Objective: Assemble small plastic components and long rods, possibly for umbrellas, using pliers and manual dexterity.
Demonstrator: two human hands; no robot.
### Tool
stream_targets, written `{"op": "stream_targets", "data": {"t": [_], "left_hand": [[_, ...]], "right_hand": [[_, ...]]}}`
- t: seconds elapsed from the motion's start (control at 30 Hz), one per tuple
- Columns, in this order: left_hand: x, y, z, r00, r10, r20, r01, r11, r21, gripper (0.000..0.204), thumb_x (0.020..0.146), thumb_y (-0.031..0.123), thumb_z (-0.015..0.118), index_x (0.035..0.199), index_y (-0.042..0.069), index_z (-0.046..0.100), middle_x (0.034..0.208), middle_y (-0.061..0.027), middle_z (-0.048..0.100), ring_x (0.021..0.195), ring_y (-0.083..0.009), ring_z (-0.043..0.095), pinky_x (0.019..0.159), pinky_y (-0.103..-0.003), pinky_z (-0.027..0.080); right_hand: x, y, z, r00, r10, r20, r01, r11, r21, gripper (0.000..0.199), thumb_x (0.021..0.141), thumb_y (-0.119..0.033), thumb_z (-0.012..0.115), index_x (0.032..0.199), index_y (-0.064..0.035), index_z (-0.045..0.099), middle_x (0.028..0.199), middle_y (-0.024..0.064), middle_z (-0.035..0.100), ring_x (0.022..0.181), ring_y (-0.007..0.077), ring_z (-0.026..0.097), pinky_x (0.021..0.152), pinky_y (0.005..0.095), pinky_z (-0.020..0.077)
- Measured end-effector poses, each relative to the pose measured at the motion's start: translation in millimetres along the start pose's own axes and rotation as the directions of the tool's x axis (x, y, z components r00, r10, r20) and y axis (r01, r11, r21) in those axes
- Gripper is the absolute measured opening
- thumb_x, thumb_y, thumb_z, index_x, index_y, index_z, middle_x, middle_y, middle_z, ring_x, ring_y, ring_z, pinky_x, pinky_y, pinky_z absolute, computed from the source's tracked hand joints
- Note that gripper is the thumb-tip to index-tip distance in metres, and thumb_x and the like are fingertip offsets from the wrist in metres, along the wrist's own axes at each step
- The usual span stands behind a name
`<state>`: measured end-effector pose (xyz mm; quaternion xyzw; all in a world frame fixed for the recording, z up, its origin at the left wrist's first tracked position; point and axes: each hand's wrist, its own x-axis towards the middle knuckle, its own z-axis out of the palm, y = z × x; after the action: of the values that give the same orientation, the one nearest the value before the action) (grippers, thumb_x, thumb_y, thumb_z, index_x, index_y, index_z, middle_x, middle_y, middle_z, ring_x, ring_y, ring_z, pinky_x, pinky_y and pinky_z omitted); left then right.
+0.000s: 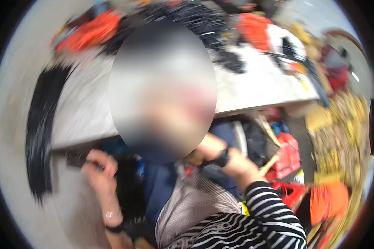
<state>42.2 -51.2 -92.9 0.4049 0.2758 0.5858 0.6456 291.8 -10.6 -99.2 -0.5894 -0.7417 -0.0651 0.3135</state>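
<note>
My left hand (101,167) is raised just in front of the table's near left edge. Its fingers are curled closed around a small dark thing that motion blur hides. A thin bracelet and a black band circle that wrist. My right hand (211,147) reaches forward from a black-and-white striped sleeve, with a black band at the wrist. A large blurred oval covers its fingers, so I cannot make out what they do. Over the left end of the pale table (262,89) hangs a bundle of long black strands (43,128).
Orange bundles (91,31) and a dark glossy heap (183,16) lie along the table's far side. Below its edge at right are red packages (284,155) and an orange item (329,202). Stacked yellowish bundles (332,141) stand at the far right.
</note>
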Motion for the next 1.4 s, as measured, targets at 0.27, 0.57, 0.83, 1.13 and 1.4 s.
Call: {"op": "stream_targets", "data": {"t": [0.27, 0.57, 0.83, 1.13, 1.4], "left_hand": [[-16.9, 6.8, -2.0, 0.985, 0.150, -0.088, -0.130, 0.972, 0.198, 0.058, 0.088, 0.066, 0.034, 0.077, 0.010, 0.039, 0.057, 0.0025, 0.031, 0.041, -0.0062, 0.028, 0.040, -0.020, 0.021], [-31.1, 32.1, 9.4, 0.963, 0.256, -0.079, -0.238, 0.953, 0.189, 0.054, 0.091, 0.063, 0.035, 0.080, 0.011, 0.040, 0.058, 0.0027, 0.031, 0.043, -0.0054, 0.027, 0.041, -0.020, 0.021], [-68.7, 53.2, 14.1, 0.939, 0.341, 0.029, -0.339, 0.915, 0.218, 0.064, 0.084, 0.073, 0.029, 0.077, 0.010, 0.039, 0.053, 0.0031, 0.028, 0.041, -0.0055, 0.027, 0.040, -0.018, 0.021], [-62.6, 43.8, 13.0, 0.925, 0.373, 0.070, -0.365, 0.824, 0.433, 0.038, 0.092, 0.038, 0.047, 0.078, 0.003, 0.052, 0.059, -0.0003, 0.047, 0.050, -0.0088, 0.045, 0.046, -0.023, 0.034], [-64.3, 52.9, 13.7, 0.946, 0.319, -0.059, -0.266, 0.866, 0.424, 0.072, 0.084, 0.072, 0.031, 0.085, 0.003, 0.052, 0.054, 0.0038, 0.042, 0.045, -0.0034, 0.038, 0.041, -0.017, 0.030]], "right_hand": [[6.4, -15.2, 12.2, 0.983, -0.062, -0.171, 0.077, 0.993, 0.085, 0.008, 0.072, -0.004, 0.055, 0.078, 0.0003, 0.057, 0.080, 0.0194, 0.056, 0.081, 0.0358, 0.057, 0.072, 0.0428, 0.0448], [-7.5, -77.5, -87.8, 0.970, 0.113, 0.214, -0.242, 0.454, 0.857, 0.012, 0.089, -0.009, 0.050, 0.084, 0.0024, 0.052, 0.067, 0.0071, 0.058, 0.061, 0.0131, 0.058, 0.057, 0.0297, 0.0467], [-39.2, -143.9, -100.7, 0.937, -0.133, 0.324, -0.315, 0.085, 0.945, 0.010, 0.088, -0.007, 0.054, 0.085, 0.0022, 0.054, 0.071, 0.0064, 0.058, 0.065, 0.0108, 0.058, 0.058, 0.0251, 0.0504], [-47.0, -165.9, -85.1, 0.931, -0.010, 0.364, -0.365, -0.040, 0.930, 0.011, 0.084, 0.001, 0.062, 0.094, 0.0020, 0.056, 0.086, 0.0082, 0.066, 0.080, 0.0133, 0.065, 0.067, 0.0243, 0.0518], [-44.1, -180.3, -61.2, 0.933, 0.019, 0.358, -0.359, 0.020, 0.933, 0.014, 0.086, 0.001, 0.060, 0.099, 0.0035, 0.057, 0.087, 0.0071, 0.065, 0.079, 0.0118, 0.065, 0.066, 0.0219, 0.0519]]}}
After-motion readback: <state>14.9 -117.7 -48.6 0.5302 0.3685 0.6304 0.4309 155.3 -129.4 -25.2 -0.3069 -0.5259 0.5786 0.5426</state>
